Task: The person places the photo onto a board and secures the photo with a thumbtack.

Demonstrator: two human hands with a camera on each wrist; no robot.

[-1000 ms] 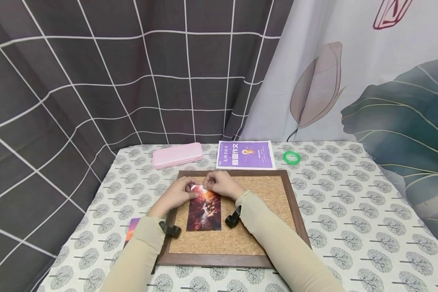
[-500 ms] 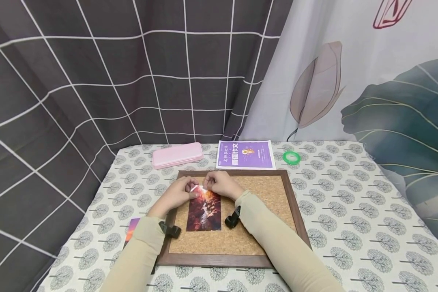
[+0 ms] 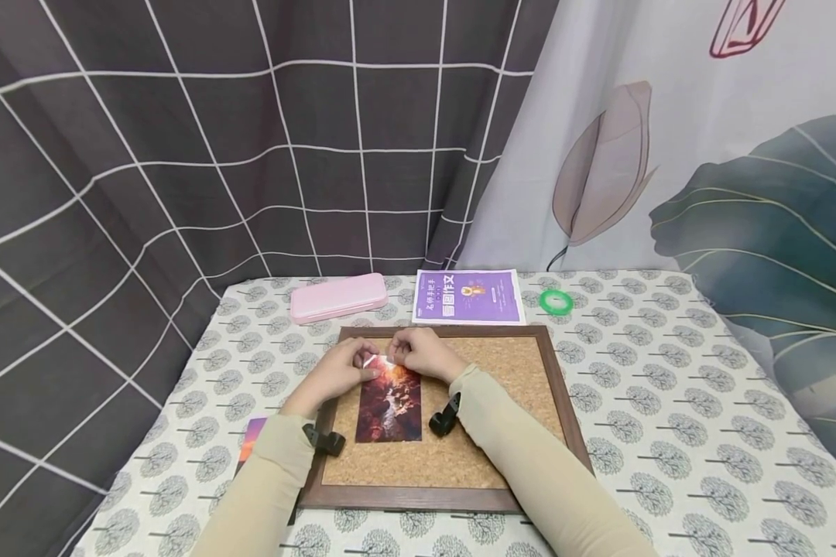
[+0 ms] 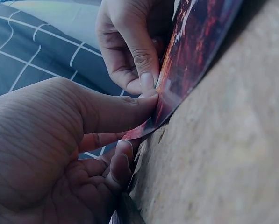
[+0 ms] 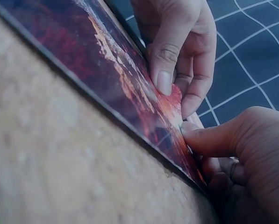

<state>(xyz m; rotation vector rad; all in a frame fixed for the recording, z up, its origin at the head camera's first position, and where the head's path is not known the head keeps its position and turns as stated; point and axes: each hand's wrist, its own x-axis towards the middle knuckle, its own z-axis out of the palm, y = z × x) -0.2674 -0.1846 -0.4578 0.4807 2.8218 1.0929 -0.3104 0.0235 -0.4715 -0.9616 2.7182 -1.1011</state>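
Observation:
A glossy photo [image 3: 390, 408] in dark red with a bright streak lies over the left part of a cork board [image 3: 404, 497] with a brown frame. My left hand [image 3: 333, 374] pinches its top left corner, thumb on the face and fingers behind. Beside it, my right hand [image 3: 426, 353] pinches the top edge with thumb and fingertips. In the left wrist view, the photo's corner curls up off the cork between the left thumb [image 4: 125, 112] and fingers. Whether anything small sits under the right fingertips is hidden.
Behind the board are a pink case [image 3: 339, 298], a purple-covered booklet [image 3: 468, 296] and a green tape roll [image 3: 556, 302]. A second photo [image 3: 253, 433] with a sunset sky is partly under the left forearm. Curtains hang behind the table.

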